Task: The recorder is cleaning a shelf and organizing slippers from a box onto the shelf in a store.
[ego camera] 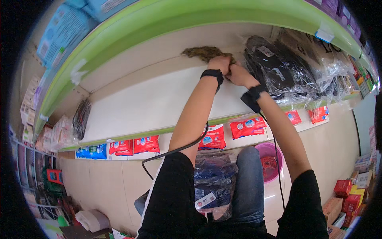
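Both my hands meet over the back part of a white shelf (pixel 143 95). My left hand (pixel 220 63) grips a crumpled brownish-green cloth (pixel 203 53), which trails leftward along the shelf's back edge. Close against it, my right hand (pixel 238 74) has its fingers curled at the cloth's right end; whether it holds the cloth is unclear. Right of my hands lie black slippers in clear plastic bags (pixel 277 68). Each wrist wears a black band, with a cable running from it. Dark blue items in plastic (pixel 213 182) lie between my legs.
A green-edged shelf (pixel 179 15) arches above my hands. A dark slipper-like item (pixel 81 119) stands at the left end. Red packets (pixel 247 127) and a blue packet (pixel 92 151) line the lower ledge. A pink basin (pixel 270 162) sits beside my leg; boxes (pixel 343 188) are stacked at lower right.
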The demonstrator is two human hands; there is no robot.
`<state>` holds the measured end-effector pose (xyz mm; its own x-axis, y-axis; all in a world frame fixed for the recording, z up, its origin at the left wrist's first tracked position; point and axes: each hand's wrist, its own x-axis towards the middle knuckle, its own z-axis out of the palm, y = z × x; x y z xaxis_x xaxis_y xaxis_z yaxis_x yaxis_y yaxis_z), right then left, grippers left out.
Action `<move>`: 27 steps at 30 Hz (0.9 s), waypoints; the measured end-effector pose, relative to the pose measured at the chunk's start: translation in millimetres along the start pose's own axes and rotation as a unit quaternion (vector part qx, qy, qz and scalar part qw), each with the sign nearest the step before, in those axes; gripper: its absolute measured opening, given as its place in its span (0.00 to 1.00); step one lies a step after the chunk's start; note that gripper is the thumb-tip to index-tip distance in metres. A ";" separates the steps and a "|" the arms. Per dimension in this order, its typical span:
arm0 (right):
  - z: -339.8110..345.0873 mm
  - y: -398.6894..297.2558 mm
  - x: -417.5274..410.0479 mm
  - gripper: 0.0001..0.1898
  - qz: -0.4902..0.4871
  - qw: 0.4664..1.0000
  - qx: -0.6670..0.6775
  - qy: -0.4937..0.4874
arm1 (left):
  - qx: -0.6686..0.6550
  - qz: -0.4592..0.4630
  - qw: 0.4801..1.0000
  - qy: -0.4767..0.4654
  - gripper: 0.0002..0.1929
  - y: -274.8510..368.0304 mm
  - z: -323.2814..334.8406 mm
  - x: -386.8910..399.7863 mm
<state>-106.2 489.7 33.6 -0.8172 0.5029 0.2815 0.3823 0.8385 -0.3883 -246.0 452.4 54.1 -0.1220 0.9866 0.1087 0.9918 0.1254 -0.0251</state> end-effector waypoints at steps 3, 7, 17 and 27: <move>-12.9 10.6 -26.8 0.16 0.096 0.992 -0.078 -0.030 | -0.100 0.028 0.995 -0.003 0.21 30.2 -15.9 -21.2; -10.3 -44.5 -21.3 0.19 0.049 0.985 -0.143 -0.087 | -0.123 -0.030 0.991 -0.031 0.17 -2.4 -30.5 -75.1; 103.3 -293.6 46.9 0.27 -0.122 0.960 -0.056 -0.247 | 0.092 -0.306 0.945 -0.068 0.18 -182.9 -41.8 -279.7; 199.4 -451.0 54.7 0.14 -0.179 0.964 -0.057 -0.188 | 0.019 -0.421 0.905 -0.053 0.16 -275.5 -59.9 -436.3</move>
<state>-409.3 97.2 49.2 -0.9958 0.0845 0.0341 0.0749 0.9724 -0.2208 -463.7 -18.8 73.2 -0.8394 0.5435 0.0092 0.5434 0.8394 -0.0116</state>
